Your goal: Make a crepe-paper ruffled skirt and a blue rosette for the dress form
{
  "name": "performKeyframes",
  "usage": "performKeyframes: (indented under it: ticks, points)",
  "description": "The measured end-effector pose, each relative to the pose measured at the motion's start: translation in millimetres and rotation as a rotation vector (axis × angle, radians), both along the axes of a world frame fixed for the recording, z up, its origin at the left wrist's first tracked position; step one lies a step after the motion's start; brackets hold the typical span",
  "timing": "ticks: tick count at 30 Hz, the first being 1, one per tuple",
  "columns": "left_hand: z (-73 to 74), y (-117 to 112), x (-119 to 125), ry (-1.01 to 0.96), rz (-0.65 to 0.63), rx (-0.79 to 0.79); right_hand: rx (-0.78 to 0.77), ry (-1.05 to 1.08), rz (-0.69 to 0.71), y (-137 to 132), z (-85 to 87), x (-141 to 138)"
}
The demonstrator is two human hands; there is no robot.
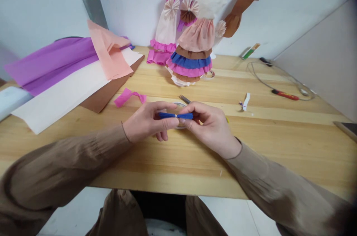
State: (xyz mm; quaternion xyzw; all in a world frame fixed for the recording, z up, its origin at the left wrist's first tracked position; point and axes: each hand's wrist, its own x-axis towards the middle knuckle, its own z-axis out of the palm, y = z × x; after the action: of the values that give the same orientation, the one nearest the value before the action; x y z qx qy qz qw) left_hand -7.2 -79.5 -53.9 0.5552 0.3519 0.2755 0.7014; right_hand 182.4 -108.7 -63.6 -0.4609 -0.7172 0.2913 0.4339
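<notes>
A narrow pleated blue paper strip (167, 116), bound at its middle with something pale, is held level between my hands just above the table. My left hand (149, 119) has its thumb and fingers closed around the left half. The fingertips of my right hand (208, 122) pinch the strip near its middle and right half. Behind the hands, partly covered by them, lies a round ring, perhaps a roll of tape (181, 105). The grey tips of a tool, possibly scissors (184, 99), stick out beyond it.
Crepe paper sheets in purple, cream, peach and brown (69, 87) lie at the left, near a pink scrap (128, 97). Paper-dressed figures (198, 35) stand at the back. A red-handled tool with a cable (284, 94), a white scrap (246, 102) and a green tube (251, 51) lie at the right.
</notes>
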Motion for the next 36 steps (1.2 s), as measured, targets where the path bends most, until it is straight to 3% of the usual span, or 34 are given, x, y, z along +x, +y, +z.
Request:
performKeyframes:
  ticks: [4, 10, 16, 20, 26, 31, 36]
  points:
    - [0.5, 2.0, -1.6, -0.064, 0.011, -0.040, 0.095, -0.098, 0.013, -3.2, 1.4, 0.8]
    - [-6.6, 4.9, -2.9, -0.061, 0.047, 0.159, -0.183, 0.231, 0.220, -4.2, 1.4, 2.8]
    - [-15.5, 4.3, -2.4, -0.006, 0.074, 0.431, -0.273, 0.241, 0.096, -0.2, -7.7, 3.2]
    - [-18.5, 5.3, -3.3, 0.064, 0.070, 0.501, -0.152, 0.122, 0.029, -1.4, -9.1, 3.4]
    - [-14.5, 4.9, -4.4, 0.052, 0.058, 0.417, 0.090, -0.102, 0.004, -3.9, -3.9, 5.1]
    - [-10.3, 3.2, -1.9, 0.038, -0.008, 0.384, 0.152, -0.118, 0.033, -3.6, -1.3, 5.2]
    - [-13.5, 1.8, -3.0, 0.111, 0.038, 0.544, 0.076, -0.080, 0.079, -5.7, -0.9, 5.5]
